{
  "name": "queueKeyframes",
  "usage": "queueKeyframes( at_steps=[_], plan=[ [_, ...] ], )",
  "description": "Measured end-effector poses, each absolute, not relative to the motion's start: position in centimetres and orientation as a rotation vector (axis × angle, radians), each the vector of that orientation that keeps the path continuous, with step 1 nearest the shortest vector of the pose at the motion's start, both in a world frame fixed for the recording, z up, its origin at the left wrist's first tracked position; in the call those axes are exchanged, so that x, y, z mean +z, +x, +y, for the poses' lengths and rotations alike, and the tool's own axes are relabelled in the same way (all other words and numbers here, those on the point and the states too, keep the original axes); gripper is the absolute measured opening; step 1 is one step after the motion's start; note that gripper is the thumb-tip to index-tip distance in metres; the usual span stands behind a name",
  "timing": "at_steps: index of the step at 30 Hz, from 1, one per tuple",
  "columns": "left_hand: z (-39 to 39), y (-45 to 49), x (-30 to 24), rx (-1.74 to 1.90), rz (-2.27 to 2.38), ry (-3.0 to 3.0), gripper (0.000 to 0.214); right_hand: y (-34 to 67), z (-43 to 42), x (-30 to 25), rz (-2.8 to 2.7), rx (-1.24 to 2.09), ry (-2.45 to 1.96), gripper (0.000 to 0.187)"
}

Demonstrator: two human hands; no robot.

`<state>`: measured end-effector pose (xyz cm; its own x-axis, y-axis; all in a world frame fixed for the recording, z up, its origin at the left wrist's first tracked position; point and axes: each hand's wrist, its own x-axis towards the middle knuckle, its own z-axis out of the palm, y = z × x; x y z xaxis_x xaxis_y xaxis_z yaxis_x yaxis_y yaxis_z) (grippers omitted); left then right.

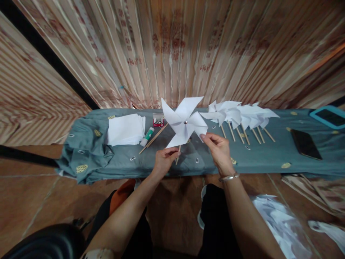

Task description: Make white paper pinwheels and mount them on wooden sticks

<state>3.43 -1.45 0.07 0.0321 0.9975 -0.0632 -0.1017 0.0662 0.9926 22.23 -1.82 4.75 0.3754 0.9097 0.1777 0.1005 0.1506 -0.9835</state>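
Observation:
A white paper pinwheel (pixel 185 122) with a shiny pin at its centre is held up over the table. Its wooden stick is pinched in my left hand (pixel 165 160), just below the blades. My right hand (pixel 219 148) has thumb and fingers closed on the tip of the lower right blade. Left of the pinwheel lie wooden sticks (pixel 154 139), a green and white glue stick (pixel 147 136) and a small red box of metal pins (pixel 158 120). Farther left is a stack of white paper (pixel 126 130).
Several finished pinwheels (pixel 242 114) lie in a row on the right of the green-clothed table (pixel 258 158). A black phone (pixel 306 144) and a blue-framed device (pixel 330 117) lie beyond them. A clear bag of white paper pieces (pixel 280 223) is on the floor. A curtain (pixel 172 54) hangs behind.

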Motion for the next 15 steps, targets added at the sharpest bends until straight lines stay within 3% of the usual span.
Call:
queueKeyframes(
  at_steps=[15],
  plan=[
    [-1.4,3.3,0.5,1.187,1.133,1.084,0.017,20.4,-2.3,4.5,-1.214,0.866,-1.281,0.039]
  ],
)
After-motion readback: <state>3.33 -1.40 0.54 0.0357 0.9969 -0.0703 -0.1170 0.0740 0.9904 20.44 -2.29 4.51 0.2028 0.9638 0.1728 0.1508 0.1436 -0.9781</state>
